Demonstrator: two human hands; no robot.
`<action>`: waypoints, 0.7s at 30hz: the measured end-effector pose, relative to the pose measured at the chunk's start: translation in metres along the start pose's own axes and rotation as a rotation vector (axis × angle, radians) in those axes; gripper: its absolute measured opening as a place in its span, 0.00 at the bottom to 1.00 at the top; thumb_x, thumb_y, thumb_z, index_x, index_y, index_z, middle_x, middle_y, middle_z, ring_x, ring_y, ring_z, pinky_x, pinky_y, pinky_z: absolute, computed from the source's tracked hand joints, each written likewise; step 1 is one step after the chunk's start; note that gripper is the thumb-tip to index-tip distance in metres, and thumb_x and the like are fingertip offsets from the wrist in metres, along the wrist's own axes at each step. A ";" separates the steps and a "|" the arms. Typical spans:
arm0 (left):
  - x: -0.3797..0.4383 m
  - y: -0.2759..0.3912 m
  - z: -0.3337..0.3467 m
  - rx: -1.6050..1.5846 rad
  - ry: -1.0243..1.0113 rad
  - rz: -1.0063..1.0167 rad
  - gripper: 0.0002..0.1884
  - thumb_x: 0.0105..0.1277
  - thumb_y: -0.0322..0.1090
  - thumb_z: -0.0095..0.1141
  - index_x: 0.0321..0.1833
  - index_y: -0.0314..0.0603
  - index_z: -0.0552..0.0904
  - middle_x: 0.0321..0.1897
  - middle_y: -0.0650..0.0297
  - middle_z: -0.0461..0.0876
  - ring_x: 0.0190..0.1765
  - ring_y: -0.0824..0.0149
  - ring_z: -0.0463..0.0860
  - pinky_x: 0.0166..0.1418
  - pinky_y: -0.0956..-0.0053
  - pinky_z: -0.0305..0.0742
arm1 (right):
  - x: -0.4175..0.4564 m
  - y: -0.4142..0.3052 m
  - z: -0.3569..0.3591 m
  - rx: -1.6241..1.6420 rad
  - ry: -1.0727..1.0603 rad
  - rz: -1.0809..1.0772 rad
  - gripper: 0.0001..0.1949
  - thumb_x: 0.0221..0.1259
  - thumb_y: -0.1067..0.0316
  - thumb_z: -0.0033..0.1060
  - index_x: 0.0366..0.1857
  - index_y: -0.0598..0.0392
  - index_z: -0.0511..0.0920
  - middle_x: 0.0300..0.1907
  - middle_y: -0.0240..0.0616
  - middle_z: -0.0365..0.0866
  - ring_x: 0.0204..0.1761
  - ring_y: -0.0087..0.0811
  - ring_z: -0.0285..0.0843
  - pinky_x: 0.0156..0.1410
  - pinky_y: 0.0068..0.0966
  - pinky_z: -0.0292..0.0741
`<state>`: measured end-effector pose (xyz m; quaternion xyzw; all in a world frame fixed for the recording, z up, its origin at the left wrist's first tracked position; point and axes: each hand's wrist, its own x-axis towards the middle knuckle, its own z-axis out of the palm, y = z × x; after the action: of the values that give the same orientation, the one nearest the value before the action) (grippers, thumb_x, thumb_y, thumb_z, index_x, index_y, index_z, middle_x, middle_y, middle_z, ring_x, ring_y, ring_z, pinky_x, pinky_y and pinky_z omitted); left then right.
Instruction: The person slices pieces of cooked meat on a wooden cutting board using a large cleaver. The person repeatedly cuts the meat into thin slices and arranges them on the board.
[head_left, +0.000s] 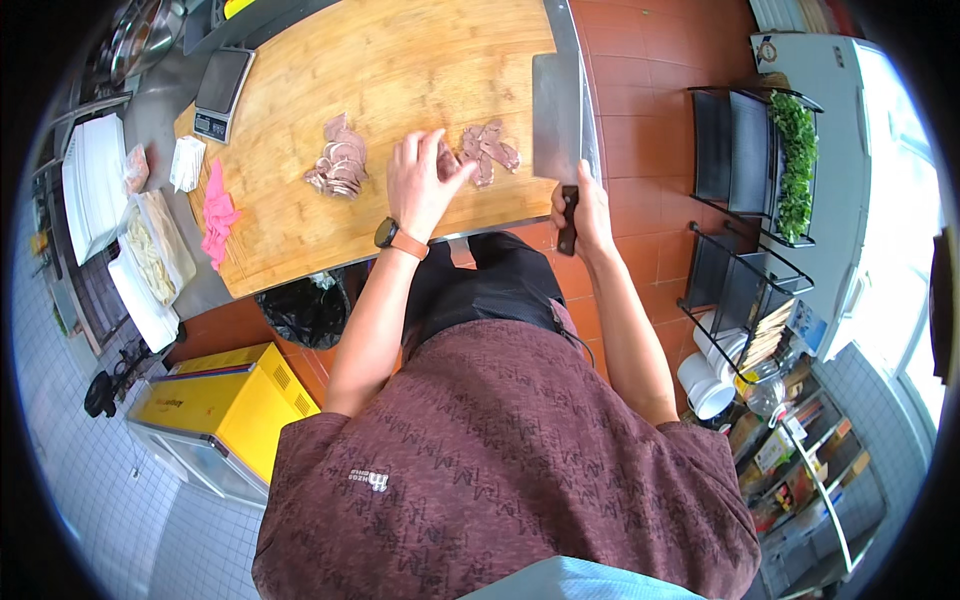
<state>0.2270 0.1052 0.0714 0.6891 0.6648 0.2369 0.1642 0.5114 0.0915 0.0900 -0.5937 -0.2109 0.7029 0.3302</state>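
My left hand (424, 176), with a watch on its wrist, is over the wooden cutting board (420, 60), fingers curved around a small piece of meat (448, 161). Just right of it lie loose slices of brownish meat (489, 150). A second pile of sliced meat (341, 161) sits on the board to the left of that hand. In my right hand (589, 210) is the dark handle of a cleaver (556, 116). Its broad blade points away from me, over the board's right edge. Whether the left fingers press on the meat is hard to tell.
A digital kitchen scale (223, 94), a pink cloth (218, 214) and a white stack (187, 163) are at the left. Beyond them stand white trays (94, 187) and a container of pale food (150, 251). A black rack (731, 150) with leafy greens (795, 165) stands right.
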 end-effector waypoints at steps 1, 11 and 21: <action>-0.004 0.004 -0.002 0.075 -0.045 -0.004 0.33 0.69 0.49 0.82 0.72 0.42 0.85 0.61 0.53 0.84 0.64 0.46 0.85 0.68 0.50 0.81 | 0.008 -0.001 -0.001 -0.227 0.130 -0.165 0.32 0.94 0.38 0.51 0.32 0.55 0.81 0.21 0.31 0.73 0.20 0.26 0.69 0.31 0.24 0.71; -0.033 -0.038 0.001 -0.543 -0.019 -0.283 0.36 0.73 0.32 0.71 0.85 0.48 0.78 0.68 0.54 0.86 0.63 0.54 0.88 0.66 0.58 0.85 | 0.048 0.016 0.011 -1.302 0.263 -0.723 0.35 0.78 0.63 0.70 0.88 0.42 0.72 0.57 0.44 0.88 0.62 0.48 0.88 0.63 0.46 0.87; -0.063 -0.022 -0.077 -1.378 -0.024 -0.626 0.34 0.82 0.32 0.47 0.90 0.37 0.67 0.75 0.45 0.86 0.58 0.60 0.90 0.59 0.67 0.85 | 0.022 0.012 0.018 -1.406 0.279 -0.872 0.28 0.73 0.63 0.74 0.76 0.49 0.85 0.54 0.43 0.88 0.57 0.50 0.86 0.67 0.49 0.82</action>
<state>0.1666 0.0368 0.1167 0.2121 0.5291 0.5336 0.6247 0.4898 0.1004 0.0700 -0.6079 -0.7679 0.1371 0.1484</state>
